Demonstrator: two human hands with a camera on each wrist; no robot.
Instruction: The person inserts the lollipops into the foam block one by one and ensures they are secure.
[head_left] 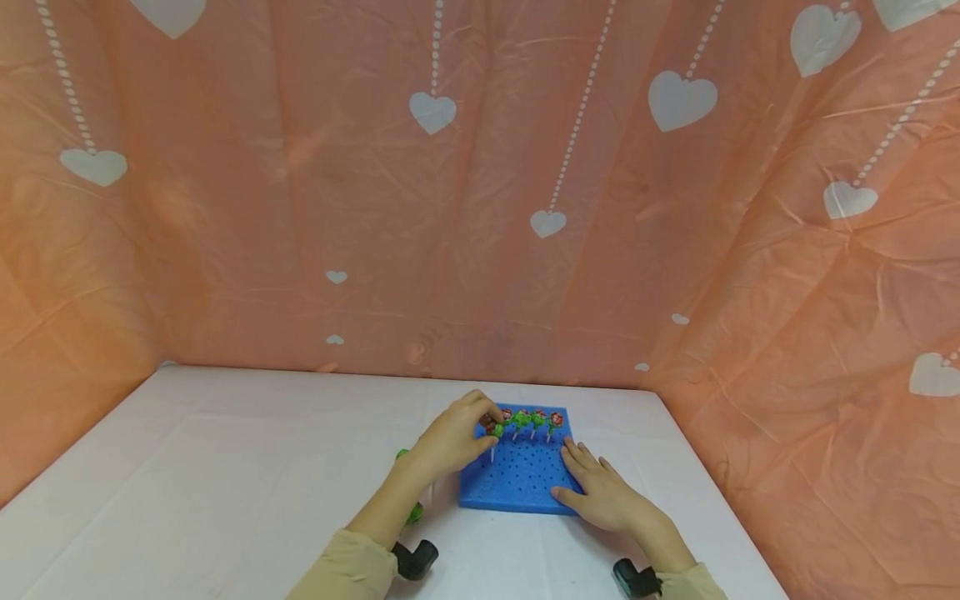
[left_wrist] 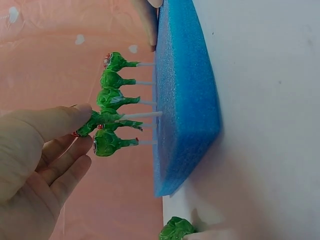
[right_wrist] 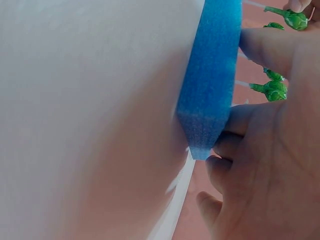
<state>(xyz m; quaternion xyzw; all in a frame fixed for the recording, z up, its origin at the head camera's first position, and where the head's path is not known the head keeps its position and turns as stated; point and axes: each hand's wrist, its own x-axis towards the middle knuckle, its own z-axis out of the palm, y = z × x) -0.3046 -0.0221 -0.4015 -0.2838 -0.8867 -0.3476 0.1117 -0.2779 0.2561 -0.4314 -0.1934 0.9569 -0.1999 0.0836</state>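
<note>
Thumb and fingers of my left hand (head_left: pixel 452 435) pinch a green-wrapped lollipop (left_wrist: pixel 89 125). Its white stick points at the top face of a blue foam block (head_left: pixel 517 485) dotted with small holes; whether the tip has entered a hole I cannot tell. Along the block's far side, several lollipops (head_left: pixel 555 421) with green and red wrappers stand upright in a row. My right hand (head_left: pixel 606 493) rests on the block's right edge with fingers extended. In the right wrist view, its thumb (right_wrist: pixel 265 47) lies against the top face and the other fingers touch the corner.
Partly hidden by the left forearm, green-wrapped lollipops (head_left: pixel 415 513) lie on the white-covered table (head_left: pixel 247 475) left of the block. An orange curtain (head_left: pixel 480 317) with white hearts closes off the back and sides. Black wrist cameras (head_left: pixel 417 560) sit on both wrists.
</note>
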